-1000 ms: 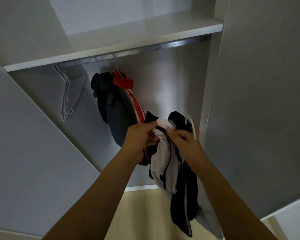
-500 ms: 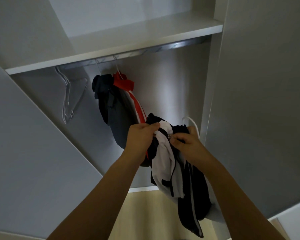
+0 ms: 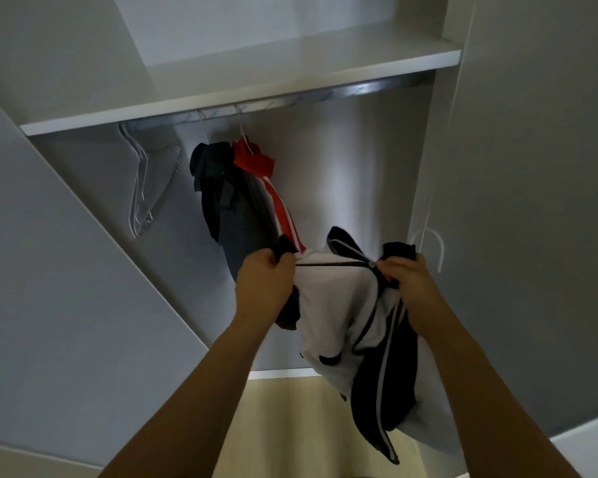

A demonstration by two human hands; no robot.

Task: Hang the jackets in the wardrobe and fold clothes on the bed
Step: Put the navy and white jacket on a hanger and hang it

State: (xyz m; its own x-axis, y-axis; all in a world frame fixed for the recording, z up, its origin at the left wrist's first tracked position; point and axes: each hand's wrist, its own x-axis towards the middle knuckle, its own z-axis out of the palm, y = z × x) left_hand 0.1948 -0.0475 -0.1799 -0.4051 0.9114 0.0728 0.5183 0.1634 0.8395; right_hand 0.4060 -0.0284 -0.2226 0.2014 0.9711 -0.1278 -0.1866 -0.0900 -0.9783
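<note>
A black and white jacket (image 3: 339,305) hangs stretched between my hands in front of the open wardrobe. My left hand (image 3: 265,282) grips its left collar edge. My right hand (image 3: 406,279) grips the right collar edge together with a white hanger whose hook (image 3: 435,244) curves up behind my fingers. The jacket's body and a dark striped sleeve droop below my right forearm. On the metal rail (image 3: 325,94), a dark jacket (image 3: 221,194) and a red and white jacket (image 3: 259,167) hang side by side.
Empty white hangers (image 3: 142,188) hang at the rail's left end. A white shelf (image 3: 256,94) sits above the rail. The grey doors stand open, left (image 3: 66,288) and right (image 3: 532,201). The rail is bare right of the hung jackets. Pale wooden floor shows below.
My hands have moved apart, pulling the jacket's collar wide and taut between them. The hanger hook has shifted right with my right hand.
</note>
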